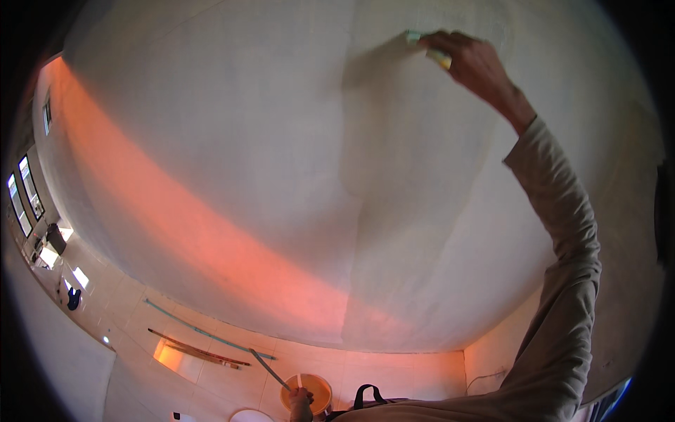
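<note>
My right hand [470, 65] is raised high against the pale plastered wall [211, 126], its fingers closed round a small green-and-yellow hand tool [441, 59]. A broad darker patch [380, 225] runs down the wall below it. Low in the frame, my left hand [301, 399] grips a long grey stick [267, 366], over an orange-tan bucket [322, 392] on the floor. A short white piece shows at that hand; what it is, I cannot tell.
Long thin poles [197, 341] lie on the tiled floor [387, 373] along the wall's base. A white round container [251, 417] and a dark bag handle [369, 390] show at the bottom. Windows [21, 204] and dark items [56, 239] are at the far left.
</note>
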The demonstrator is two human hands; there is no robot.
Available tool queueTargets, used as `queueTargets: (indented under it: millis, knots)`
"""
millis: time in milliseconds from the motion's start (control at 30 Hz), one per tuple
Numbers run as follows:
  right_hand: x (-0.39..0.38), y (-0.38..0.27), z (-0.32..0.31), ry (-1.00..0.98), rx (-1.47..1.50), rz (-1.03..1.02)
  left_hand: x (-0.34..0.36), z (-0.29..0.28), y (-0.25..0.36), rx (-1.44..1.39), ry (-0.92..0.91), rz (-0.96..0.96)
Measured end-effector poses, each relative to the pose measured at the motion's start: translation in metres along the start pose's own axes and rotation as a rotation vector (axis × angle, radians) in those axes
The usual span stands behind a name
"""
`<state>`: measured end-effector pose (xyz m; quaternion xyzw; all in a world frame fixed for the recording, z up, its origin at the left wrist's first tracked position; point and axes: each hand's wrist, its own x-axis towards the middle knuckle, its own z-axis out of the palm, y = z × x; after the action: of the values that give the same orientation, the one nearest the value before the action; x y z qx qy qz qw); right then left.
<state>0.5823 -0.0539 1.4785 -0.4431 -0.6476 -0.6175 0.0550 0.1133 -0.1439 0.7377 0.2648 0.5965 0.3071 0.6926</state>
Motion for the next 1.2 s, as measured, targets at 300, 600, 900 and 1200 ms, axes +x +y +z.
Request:
queueTargets:
  millis: [300,600,900,1200]
  knots:
    - [-0.071,-0.113,-0.01,-0.418,0.39,0.142,0.005,-0.007,-0.009,0.026,0.024,-0.02]
    - [0.033,-0.001,-0.014,-0.19,0.196,0.227,0.004,-0.01,-0.022,0.004,-0.031,0.005]
    - [-0.011,-0.06,0.004,0.066,-0.128,-0.136,0.002,-0.015,-0.027,-0.057,-0.043,-0.014]
    - [-0.119,-0.2,0.001,-0.508,0.621,0.143,0.039,-0.036,-0.047,0.013,-0.107,0.004]
